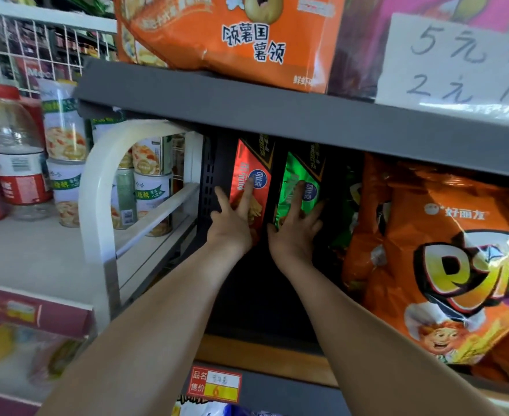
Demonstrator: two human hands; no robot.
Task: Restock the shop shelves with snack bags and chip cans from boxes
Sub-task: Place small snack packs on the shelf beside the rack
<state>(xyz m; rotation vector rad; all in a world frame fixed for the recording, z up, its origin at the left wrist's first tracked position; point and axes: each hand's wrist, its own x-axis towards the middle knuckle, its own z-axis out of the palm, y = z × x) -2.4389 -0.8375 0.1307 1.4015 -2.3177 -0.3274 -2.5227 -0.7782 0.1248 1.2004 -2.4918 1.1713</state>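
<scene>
Closest to us, a red and yellow price tag (215, 385) sticks to the front edge of the shelf (256, 298), and two bare arms reach over it into a dark gap. On the right side of the gap, big orange bags (457, 265) stand packed and lean a little toward the front. Deeper in, the left hand (232, 217) lies flat on a red bag (254, 172) with its fingers spread wide. The right hand (296, 228) lies flat on a green bag (301, 175) in the same way, fingers apart and pressing, not pinching. The two snack bags stand upright side by side at the very back of the shelf, the red one next to the black side wall. It looks like the hands are pushing them back and setting them straight. The bags are tall and thin and nothing stands in front of them, so they may tip forward and fall flat when the hands let go. A hard push could crush the chips inside, because the bags are soft and full of air. The orange bags could also slide into the gap if an arm bumps them on the way out. Above the hands runs a grey board (277, 112), and an elbow lifted too high could knock it. On that board sit another orange bag (232, 34) and a paper sign (457, 55). Far off to the left stand tins (151, 163) on a white rack.
</scene>
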